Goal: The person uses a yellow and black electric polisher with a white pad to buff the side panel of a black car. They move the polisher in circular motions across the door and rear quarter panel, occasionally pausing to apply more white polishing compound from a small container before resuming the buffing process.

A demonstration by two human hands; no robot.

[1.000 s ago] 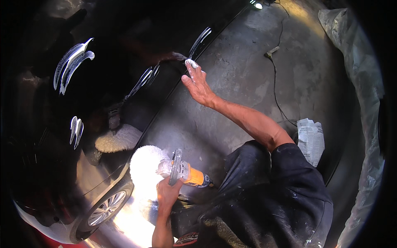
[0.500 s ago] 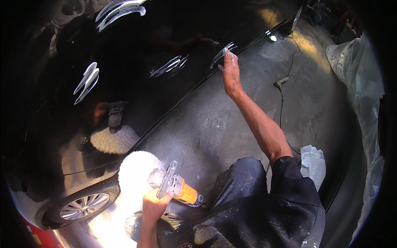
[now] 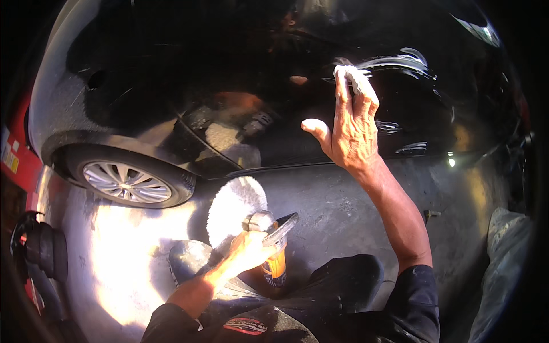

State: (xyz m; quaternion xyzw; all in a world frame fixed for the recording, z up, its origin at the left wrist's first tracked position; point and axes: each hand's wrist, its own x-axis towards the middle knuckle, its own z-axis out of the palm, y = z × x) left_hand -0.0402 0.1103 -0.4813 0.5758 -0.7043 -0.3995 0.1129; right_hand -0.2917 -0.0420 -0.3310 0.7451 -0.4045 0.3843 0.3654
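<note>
Pressing car door [image 3: 257, 74], right hand [image 3: 351, 128]; left hand [image 3: 249, 251] grips polisher [image 3: 269, 240].

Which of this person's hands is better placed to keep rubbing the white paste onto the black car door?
The right hand: its fingers already press the white paste against the car's black door panel. The left hand sits low, gripping the polishing machine with its white fluffy pad off the panel.

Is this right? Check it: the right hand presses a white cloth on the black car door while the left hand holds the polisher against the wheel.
Not quite. In the head view the left hand holds the polisher low over the floor, clear of the wheel. The right hand does press a white cloth on the black car door.
</note>
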